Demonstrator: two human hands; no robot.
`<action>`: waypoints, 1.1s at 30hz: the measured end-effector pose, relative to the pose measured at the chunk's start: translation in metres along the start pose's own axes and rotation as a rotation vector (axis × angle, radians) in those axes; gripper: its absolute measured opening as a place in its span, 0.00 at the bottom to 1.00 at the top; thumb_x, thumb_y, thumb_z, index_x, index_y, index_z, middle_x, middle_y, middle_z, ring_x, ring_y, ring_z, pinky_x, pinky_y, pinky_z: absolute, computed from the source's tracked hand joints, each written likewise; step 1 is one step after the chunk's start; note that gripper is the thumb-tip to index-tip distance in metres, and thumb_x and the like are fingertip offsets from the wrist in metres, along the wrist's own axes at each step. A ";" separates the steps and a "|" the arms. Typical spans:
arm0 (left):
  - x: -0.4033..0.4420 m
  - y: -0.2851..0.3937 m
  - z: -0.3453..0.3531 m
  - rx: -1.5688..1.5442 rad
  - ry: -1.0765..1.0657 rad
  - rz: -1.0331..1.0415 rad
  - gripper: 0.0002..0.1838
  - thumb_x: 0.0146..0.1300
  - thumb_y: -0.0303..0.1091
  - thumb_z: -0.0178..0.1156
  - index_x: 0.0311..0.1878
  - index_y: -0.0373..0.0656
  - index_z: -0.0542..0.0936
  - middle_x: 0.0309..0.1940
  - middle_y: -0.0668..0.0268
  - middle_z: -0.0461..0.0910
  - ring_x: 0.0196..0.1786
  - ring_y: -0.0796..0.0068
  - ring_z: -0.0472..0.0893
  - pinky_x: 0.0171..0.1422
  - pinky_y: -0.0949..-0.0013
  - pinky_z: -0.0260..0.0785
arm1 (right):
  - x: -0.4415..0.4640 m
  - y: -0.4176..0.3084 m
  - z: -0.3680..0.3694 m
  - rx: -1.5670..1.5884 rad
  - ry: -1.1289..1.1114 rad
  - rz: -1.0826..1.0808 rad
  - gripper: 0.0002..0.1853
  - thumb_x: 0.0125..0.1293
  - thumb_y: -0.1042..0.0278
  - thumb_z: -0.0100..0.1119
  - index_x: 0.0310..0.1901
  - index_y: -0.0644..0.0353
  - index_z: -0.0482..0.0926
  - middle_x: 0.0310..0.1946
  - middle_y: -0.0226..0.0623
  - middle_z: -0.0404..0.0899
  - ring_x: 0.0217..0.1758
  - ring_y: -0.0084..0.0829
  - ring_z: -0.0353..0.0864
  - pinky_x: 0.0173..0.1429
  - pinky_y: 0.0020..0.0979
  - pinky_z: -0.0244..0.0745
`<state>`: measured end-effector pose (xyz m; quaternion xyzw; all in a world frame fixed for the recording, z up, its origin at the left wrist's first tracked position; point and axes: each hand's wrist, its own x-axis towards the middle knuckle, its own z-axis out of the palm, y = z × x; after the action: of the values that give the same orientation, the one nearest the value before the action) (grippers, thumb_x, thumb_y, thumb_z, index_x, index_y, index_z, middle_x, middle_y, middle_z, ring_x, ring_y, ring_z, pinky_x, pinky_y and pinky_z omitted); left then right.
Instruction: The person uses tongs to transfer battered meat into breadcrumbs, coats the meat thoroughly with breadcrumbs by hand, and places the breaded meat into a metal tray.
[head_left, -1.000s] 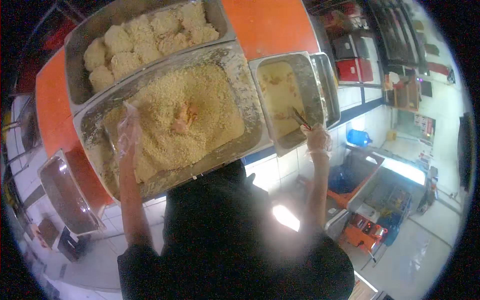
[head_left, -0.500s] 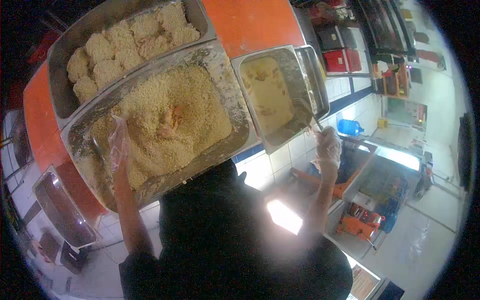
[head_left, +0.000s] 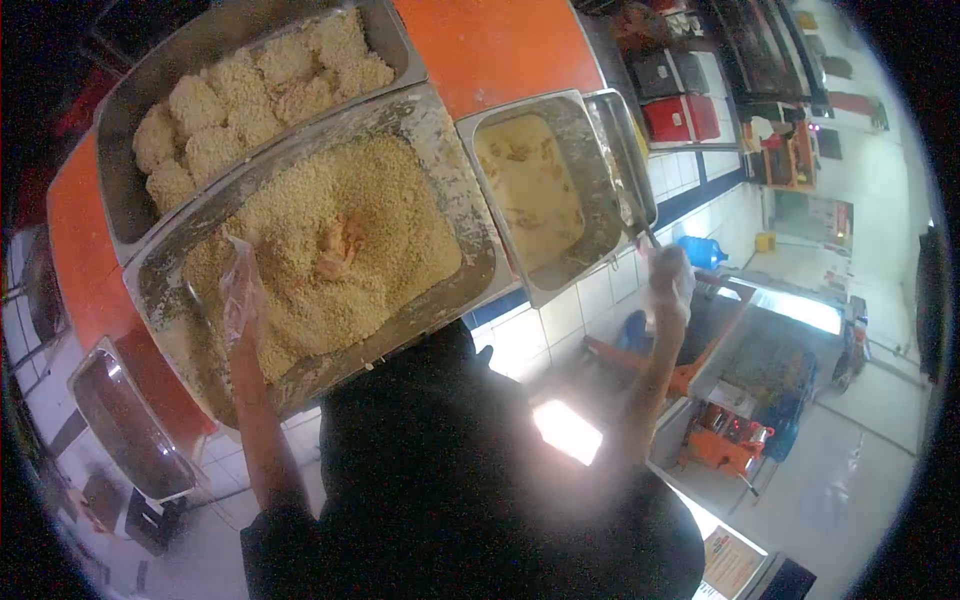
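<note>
My left hand (head_left: 240, 295), in a clear plastic glove, rests at the left side of a metal tray (head_left: 420, 110) of pale crumbs (head_left: 400, 220). Its fingers look stretched out along the crumbs, with nothing seen in them. A piece of raw chicken (head_left: 340, 248) lies partly coated in the middle. On the right, my gloved right hand (head_left: 670, 278) is closed around a thin metal utensil (head_left: 642, 232), perhaps tongs. The utensil's far end is blurred, by the right edge of a pan (head_left: 600, 170) of milky batter (head_left: 530, 180) with pieces in it.
Behind the crumbs stands a deep metal pan (head_left: 120, 200) with several breaded pieces (head_left: 235, 85). The trays sit on an orange counter (head_left: 500, 50). A narrow metal pan (head_left: 640, 170) adjoins the batter pan. Another metal container (head_left: 130, 420) is at lower left.
My right hand has moved slightly right and the utensil has come away from the batter toward the pan's right edge. My left hand and the chicken piece stay nearly in place.
</note>
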<state>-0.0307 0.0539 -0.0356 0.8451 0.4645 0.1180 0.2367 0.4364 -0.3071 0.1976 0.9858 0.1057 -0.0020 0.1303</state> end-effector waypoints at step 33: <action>-0.025 0.040 -0.010 -0.354 -0.259 0.201 0.29 0.67 0.38 0.46 0.70 0.41 0.57 0.66 0.51 0.64 0.70 0.63 0.62 0.75 0.64 0.49 | -0.103 -0.256 0.079 0.369 -0.042 -1.533 0.23 0.61 0.64 0.48 0.57 0.67 0.70 0.55 0.53 0.70 0.61 0.49 0.69 0.68 0.44 0.61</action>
<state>-0.0195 0.0175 -0.0066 0.8406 0.3160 0.1112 0.4257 0.2842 -0.1074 0.0592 0.6437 0.7513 -0.1273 -0.0714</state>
